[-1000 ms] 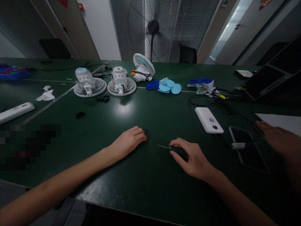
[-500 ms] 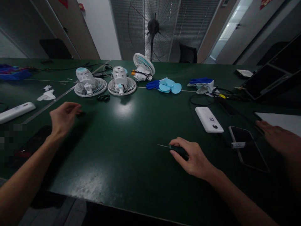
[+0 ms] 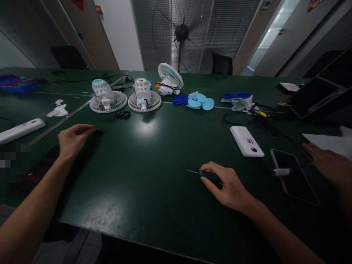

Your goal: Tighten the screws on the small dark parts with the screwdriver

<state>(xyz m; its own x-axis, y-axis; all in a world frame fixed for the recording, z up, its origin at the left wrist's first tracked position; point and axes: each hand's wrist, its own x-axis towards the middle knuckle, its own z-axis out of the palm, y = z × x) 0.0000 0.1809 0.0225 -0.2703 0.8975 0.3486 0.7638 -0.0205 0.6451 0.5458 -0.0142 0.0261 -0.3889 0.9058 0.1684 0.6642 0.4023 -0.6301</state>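
Note:
My right hand (image 3: 227, 185) rests on the dark green table (image 3: 148, 161) with its fingers wrapped around a screwdriver (image 3: 210, 176). The dark handle lies in my grip and the thin shaft points left. At the left, my left hand (image 3: 72, 141) hovers low over the table, fingertips pinched together; what they hold, if anything, is too small to make out. A small dark spot shows on the table by those fingertips. Beyond them stand two small white fans (image 3: 108, 99), face down, with several small black pieces (image 3: 123, 114) before them.
Another person's hand (image 3: 328, 161) lies at the right near a phone (image 3: 295, 176) and a white power bank (image 3: 246, 141). At the back are a third fan (image 3: 169, 79), light blue fan blades (image 3: 200, 101) and gloves (image 3: 238, 99). White scraps (image 3: 57, 110) lie at left.
My left hand's fingers have drawn closer together and straightened over the same spot. The right hand still holds the screwdriver in place. The view has shifted slightly.

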